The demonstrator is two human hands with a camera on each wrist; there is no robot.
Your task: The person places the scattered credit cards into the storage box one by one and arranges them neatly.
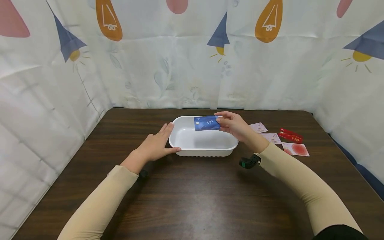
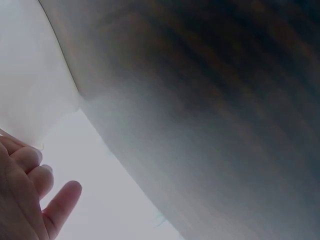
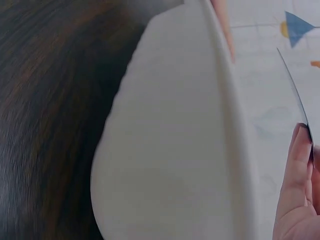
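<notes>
Blue card (image 1: 206,123) with "VIP" on it, pinched between the thumb and fingers of the person's right hand (image 1: 232,125), just right of centre in the frame. They've got it by its right end, chip side to the left, and from the right wrist you see it almost edge-on, held up clear of the rim of the white tub (image 1: 207,152). From the head view it sits in front of the tub's far inner side.

Left hand (image 1: 154,145) isn't clamped on anything: thumb spread well away from the fingers, hand resting against the tub's left end, left of centre. Both arms have cream sleeves (image 1: 97,203), and a black strap (image 1: 250,161) hangs under the right wrist.

Right of the tub, four more cards lie close together: two pale pink ones (image 1: 271,138), a red VIP one (image 1: 290,135) and one with a red round pattern (image 1: 296,149). All that's on a dark wood table (image 1: 198,200), with a lamp-print curtain (image 1: 192,66) across the top of the frame.
</notes>
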